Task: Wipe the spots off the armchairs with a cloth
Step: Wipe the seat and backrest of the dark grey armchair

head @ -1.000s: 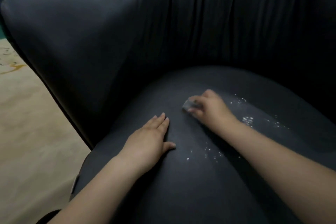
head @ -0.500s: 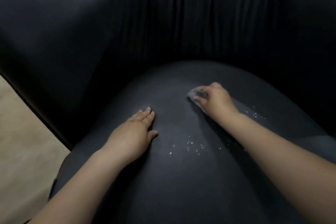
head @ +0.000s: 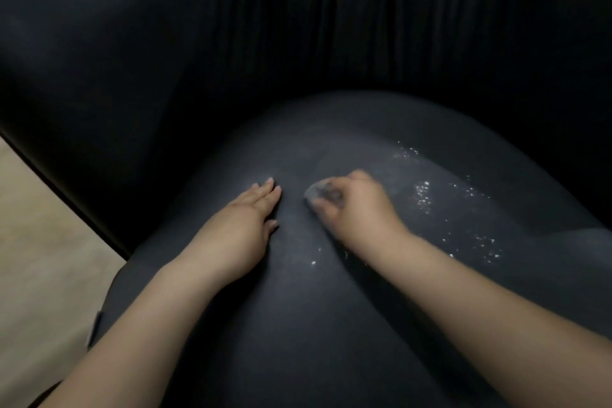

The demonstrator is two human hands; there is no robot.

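Cloth [head: 319,193], small, pale grey, bunched on dark seat cushion [head: 298,325] near its middle, mostly hidden under right hand [head: 356,209]; only left end showing. Right hand curled over cloth, fingers [head: 323,205] bent round it, pressing it on cushion; slightly blurred. Left hand [head: 240,228] just left of cloth, apart from it, flat on cushion, palm down, fingers straight and together, holding nothing. White spots [head: 422,192] scattered on cushion right of right hand, more at far right [head: 405,152] and near right [head: 483,248], few specks [head: 313,262] near right wrist. Armchair back [head: 298,26] dark, pleated, curving round far side, top cut off, detail hard to make out in low light. Beige floor [head: 39,242] at left edge. Small pale tab [head: 94,328] on near-left cushion side, too dim to identify. Both forearms cut off at near edge.
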